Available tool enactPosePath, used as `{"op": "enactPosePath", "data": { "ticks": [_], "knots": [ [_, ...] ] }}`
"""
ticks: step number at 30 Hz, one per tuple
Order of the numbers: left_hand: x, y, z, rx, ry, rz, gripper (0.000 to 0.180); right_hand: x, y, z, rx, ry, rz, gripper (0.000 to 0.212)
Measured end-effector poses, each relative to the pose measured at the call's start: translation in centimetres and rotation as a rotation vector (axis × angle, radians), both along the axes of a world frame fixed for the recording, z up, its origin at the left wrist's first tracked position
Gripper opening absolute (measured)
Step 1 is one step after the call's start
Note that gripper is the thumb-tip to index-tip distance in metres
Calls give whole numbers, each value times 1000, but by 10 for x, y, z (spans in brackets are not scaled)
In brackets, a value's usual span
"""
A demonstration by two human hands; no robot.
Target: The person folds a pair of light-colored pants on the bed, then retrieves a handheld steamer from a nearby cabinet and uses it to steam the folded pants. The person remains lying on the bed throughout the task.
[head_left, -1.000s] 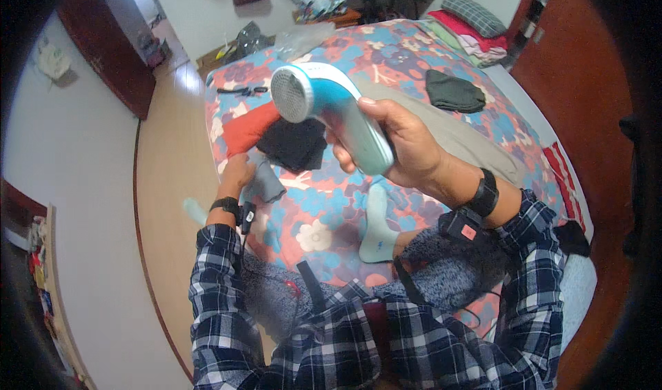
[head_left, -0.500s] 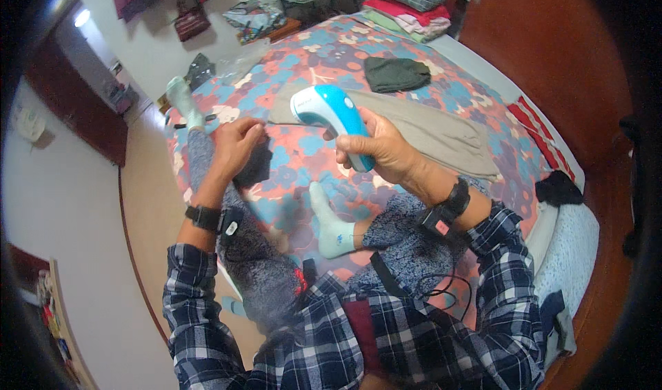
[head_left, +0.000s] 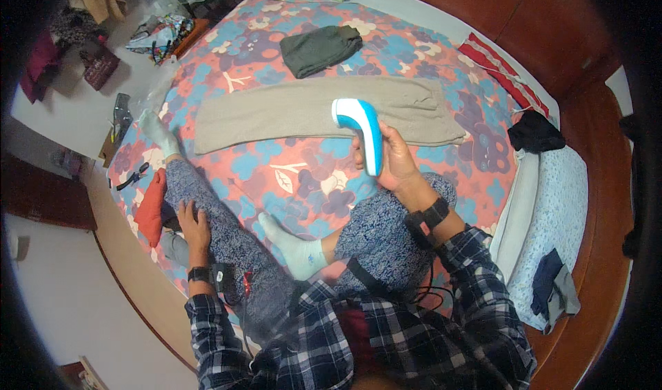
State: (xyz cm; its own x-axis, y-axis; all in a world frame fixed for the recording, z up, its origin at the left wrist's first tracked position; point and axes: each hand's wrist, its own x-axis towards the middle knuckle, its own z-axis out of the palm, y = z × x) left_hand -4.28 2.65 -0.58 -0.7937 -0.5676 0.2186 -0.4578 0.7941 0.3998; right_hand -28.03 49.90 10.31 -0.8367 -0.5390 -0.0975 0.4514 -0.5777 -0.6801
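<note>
My right hand [head_left: 400,161] is wrapped round the handle of a blue and white fabric shaver [head_left: 371,138]. Its curved white head points up and left, above a beige pair of folded trousers [head_left: 276,114] laid across the bed; the two look apart. My left hand [head_left: 194,226] is down beside my outstretched leg, fingers spread and nothing visible in them. Next to it lie a red-orange cloth [head_left: 149,209], a dark cloth and a grey cloth [head_left: 175,249]. Beyond the trousers sits a folded dark green garment [head_left: 321,49].
The bed has a flowered cover [head_left: 303,176]. A small black tool [head_left: 132,177] lies near my foot. To the right are a black cloth [head_left: 535,132], a red striped cloth [head_left: 507,76] and a light blue pillow [head_left: 558,217] with socks [head_left: 555,290] on it.
The view has shifted. My left hand has moved back and left toward my thigh, away from a dark cloth it was over. My right hand still holds the shaver, now more upright.
</note>
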Motion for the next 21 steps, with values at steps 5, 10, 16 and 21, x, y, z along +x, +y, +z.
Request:
{"op": "enactPosePath", "data": {
  "ticks": [5,10,16,21],
  "knots": [
    [5,4,-7,-68,-19,-40,51,-23,-12,-57,81,-38,95,51],
    [-20,0,3,53,11,8,47,-63,0,-101,348,51,-43,52],
    [-60,1,43,39,75,11,44,-92,21,-146,449,4,-151,48],
    [-105,21,66,-148,-41,5,40,-102,25,-154,511,-83,-268,40]
  ]
}}
